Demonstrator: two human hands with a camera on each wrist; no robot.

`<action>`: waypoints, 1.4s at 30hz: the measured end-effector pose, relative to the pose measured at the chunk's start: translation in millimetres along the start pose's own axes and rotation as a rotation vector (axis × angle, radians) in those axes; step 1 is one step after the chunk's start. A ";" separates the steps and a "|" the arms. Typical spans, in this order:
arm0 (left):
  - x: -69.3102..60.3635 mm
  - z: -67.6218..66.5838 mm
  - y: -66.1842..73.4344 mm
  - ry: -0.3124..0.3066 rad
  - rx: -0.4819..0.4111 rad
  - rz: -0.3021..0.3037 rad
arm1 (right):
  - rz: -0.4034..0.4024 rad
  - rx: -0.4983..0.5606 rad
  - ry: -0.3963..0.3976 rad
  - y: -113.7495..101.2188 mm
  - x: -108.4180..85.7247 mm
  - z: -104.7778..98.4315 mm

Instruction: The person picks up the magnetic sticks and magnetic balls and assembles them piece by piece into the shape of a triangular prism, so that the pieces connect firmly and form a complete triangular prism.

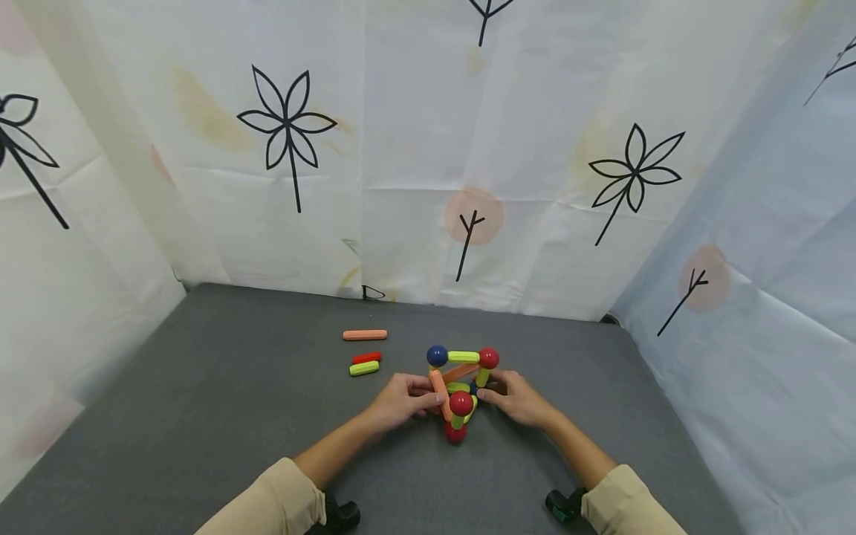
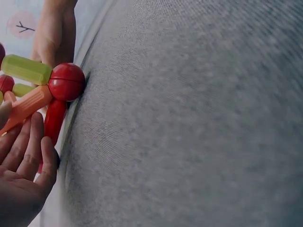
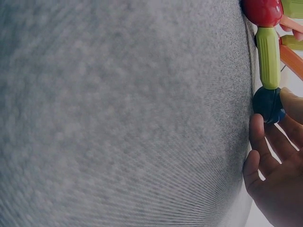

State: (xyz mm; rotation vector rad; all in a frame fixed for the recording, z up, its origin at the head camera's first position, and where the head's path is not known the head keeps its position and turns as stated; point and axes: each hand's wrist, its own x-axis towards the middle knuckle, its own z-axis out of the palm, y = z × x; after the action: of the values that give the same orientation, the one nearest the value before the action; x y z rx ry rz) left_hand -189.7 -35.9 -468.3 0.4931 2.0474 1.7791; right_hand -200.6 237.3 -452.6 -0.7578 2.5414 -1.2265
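A box-like frame of coloured sticks and balls stands on the grey table, between my two hands. Its top carries a blue ball (image 1: 438, 356), a yellow-green stick (image 1: 463, 357) and two red balls, one of them nearer me (image 1: 461, 403). My left hand (image 1: 400, 402) pinches an orange stick (image 2: 29, 106) on the frame's left side, thumb on top and fingers beneath. On the right, my right hand (image 1: 520, 400) holds a dark blue ball (image 3: 268, 105) at the base between thumb and fingers. A yellow-green stick (image 3: 268, 57) joins that ball to a red ball (image 3: 263, 10).
Left of the frame, farther back, lie an orange stick (image 1: 365, 335), a red stick (image 1: 366, 357) and a yellow-green stick (image 1: 364, 368). White patterned cloth (image 1: 414, 148) hangs behind and along both sides of the grey table (image 1: 221, 386).
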 end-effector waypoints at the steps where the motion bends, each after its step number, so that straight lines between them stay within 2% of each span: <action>1: 0.7 0.6 0.7 -0.004 0.009 0.002 | 0.003 -0.001 0.001 -0.3 0.0 -0.1; 7: 3.0 3.3 6.3 -0.018 0.077 0.037 | 0.008 -0.003 0.004 -0.5 1.0 0.8; 14: 0.6 2.3 8.3 -0.017 0.062 0.018 | 0.017 0.001 0.005 -2.4 0.3 0.5; 19: -2.6 -4.9 6.3 -0.025 0.061 0.021 | 0.019 -0.005 0.010 -2.8 0.1 0.5; 22: -7.0 -15.1 5.1 -0.013 0.079 0.052 | 0.016 0.000 0.009 -2.0 0.3 0.9; 25: -12.0 -30.0 4.6 0.030 0.123 0.103 | 0.016 0.010 0.008 -2.0 -0.3 0.4; 30: -18.4 -61.4 1.6 0.173 0.215 0.183 | 0.021 0.018 0.006 -2.5 -1.4 -0.5; 34: -22.6 -83.3 -3.1 0.293 0.293 0.184 | 0.017 0.019 0.007 -1.6 -1.2 0.0; 36: -24.9 -91.6 -5.7 0.333 0.342 0.178 | 0.013 0.019 0.007 -1.3 -1.0 0.3; 39: -28.5 -101.1 -9.3 0.354 0.403 0.183 | 0.014 0.020 0.009 -1.8 -1.0 0.6; 42: -30.9 -107.6 -13.1 0.345 0.445 0.190 | 0.014 0.022 0.012 -1.5 -0.2 0.9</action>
State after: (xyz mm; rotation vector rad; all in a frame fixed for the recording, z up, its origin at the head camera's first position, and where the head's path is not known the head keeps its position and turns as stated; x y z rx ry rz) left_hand -217.0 -145.2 -466.2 0.5492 2.7456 1.5900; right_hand -199.6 236.0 -452.1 -0.7293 2.5343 -1.2562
